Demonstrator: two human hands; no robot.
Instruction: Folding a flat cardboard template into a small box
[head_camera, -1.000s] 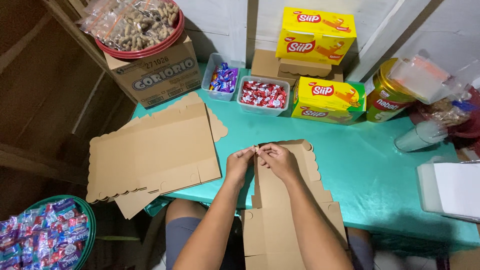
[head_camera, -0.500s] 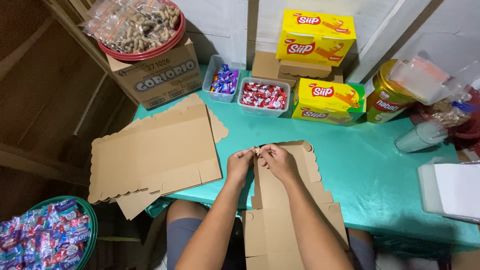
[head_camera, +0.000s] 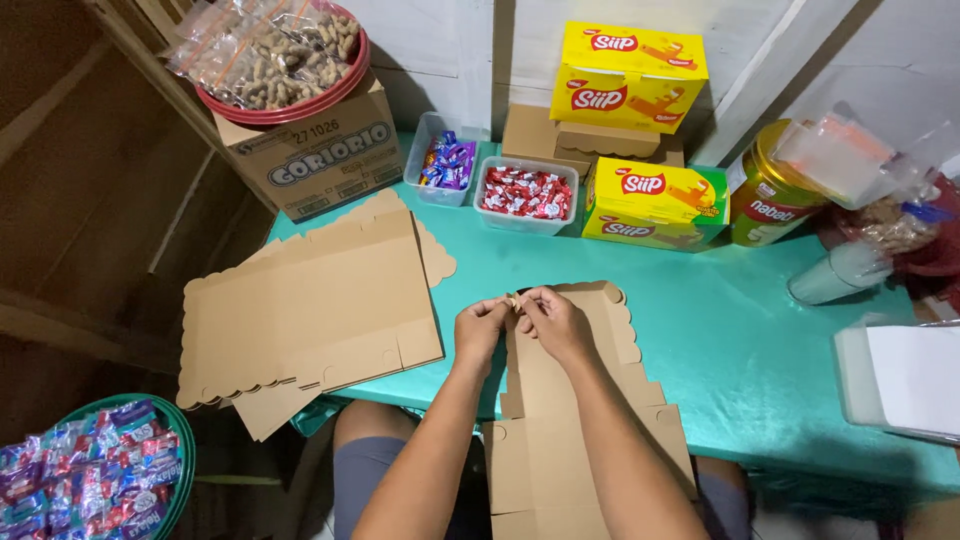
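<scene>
Hands meet over a flat brown cardboard box blank (head_camera: 570, 400) on the teal table (head_camera: 740, 340): left hand (head_camera: 480, 330) and right hand (head_camera: 553, 320) pinching its top corner tab, mid-fold; creasing needs a firm grip.

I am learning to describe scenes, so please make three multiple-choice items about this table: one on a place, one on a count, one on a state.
1. Where is the stack of flat cardboard blanks?
A. left of the hands
B. on the yellow boxes
C. inside a tub

2. How many yellow boxes are there?
A. one
B. two
C. four

3. The left hand and right hand are:
A. far apart
B. pinching one cardboard corner together
C. under the table

Answers: 1 A, it lies leftward on the green table; 2 B, one raised, one on the table; 3 B, fingertips meet.
</scene>
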